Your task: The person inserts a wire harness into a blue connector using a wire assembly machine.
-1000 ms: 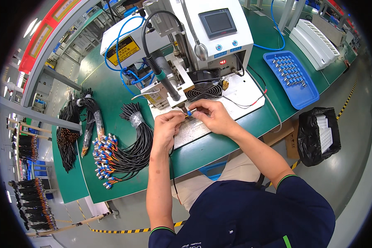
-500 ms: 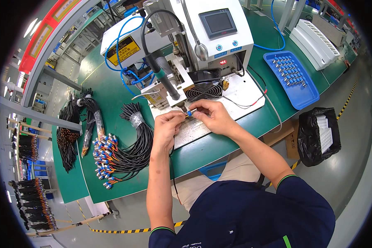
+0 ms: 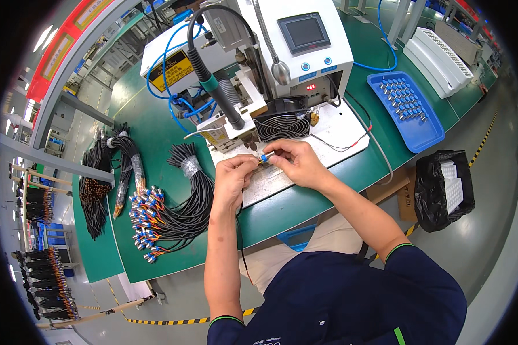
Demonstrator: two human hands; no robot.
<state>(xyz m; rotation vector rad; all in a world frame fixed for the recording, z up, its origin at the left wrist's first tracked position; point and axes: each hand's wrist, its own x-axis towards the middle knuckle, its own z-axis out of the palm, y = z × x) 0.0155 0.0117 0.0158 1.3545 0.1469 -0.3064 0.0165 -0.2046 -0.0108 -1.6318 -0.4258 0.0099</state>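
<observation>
Blue-and-silver cylindrical metal connector [image 3: 265, 157] sits near the black soldering iron [image 3: 227, 106], pinched in my right hand [image 3: 296, 163]; my left hand [image 3: 235, 172] pinches too, seemingly on the black cable [image 3: 239, 236]. Blue-and-silver cabled connectors [image 3: 146, 215] look done; loose silver connectors [image 3: 403, 99] in the blue plastic tray [image 3: 423, 138] seem left.

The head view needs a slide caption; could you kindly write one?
A small blue connector between two bare hands at a white machine.

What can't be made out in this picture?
All in the head view:
Fine details of the blue-and-silver connector: too small, partly covered by the right hand.
What the left hand pinches: mostly covered by that hand.
Lower part of the white tray: hidden by the black plastic bag.
</observation>
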